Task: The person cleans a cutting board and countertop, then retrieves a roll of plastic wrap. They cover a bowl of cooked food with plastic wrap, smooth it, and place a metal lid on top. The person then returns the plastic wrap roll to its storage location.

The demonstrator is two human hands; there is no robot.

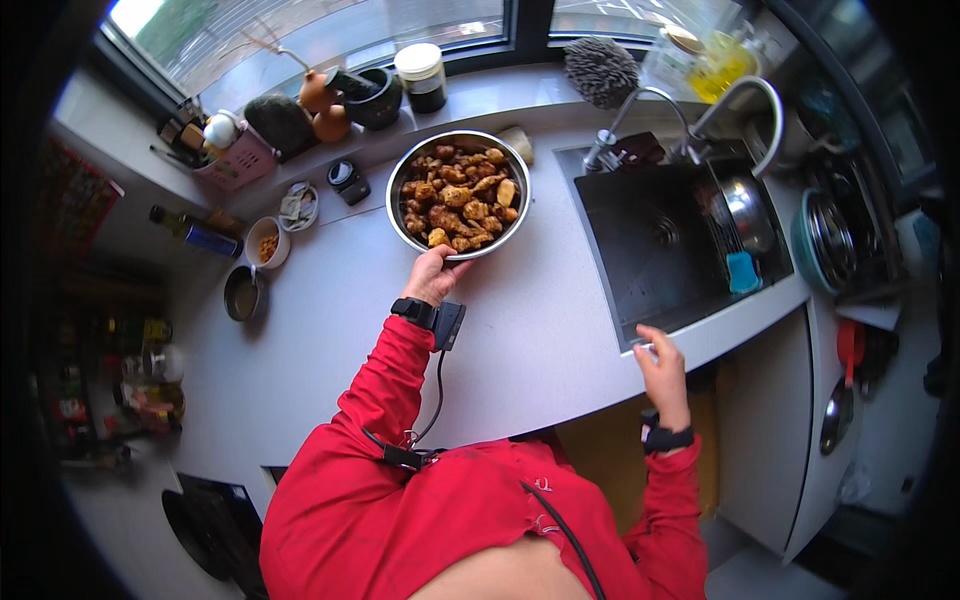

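Note:
Toward the back of the counter is a round stainless steel bowl (pixel 395 217) filled with knobbly brown root tubers (pixel 457 196), like ginger or Jerusalem artichoke. My left hand (pixel 435 276) grips its near rim, thumb above and fingers under the edge. Whether the bowl rests fully on the counter I cannot tell. My right hand (pixel 665 375) holds nothing; its fingers are parted above the counter's front edge, close to the near left corner of the dark sink (pixel 637 255).
Two faucets (pixel 600 146) arch over the sink. A teal scraper-like item (pixel 742 271) hangs at its rack. On the left are a small saucepan (pixel 244 292), a white bowl (pixel 271 251) and bottles (pixel 199 234). A mortar (pixel 375 105) and lidded jar (pixel 421 79) line the windowsill.

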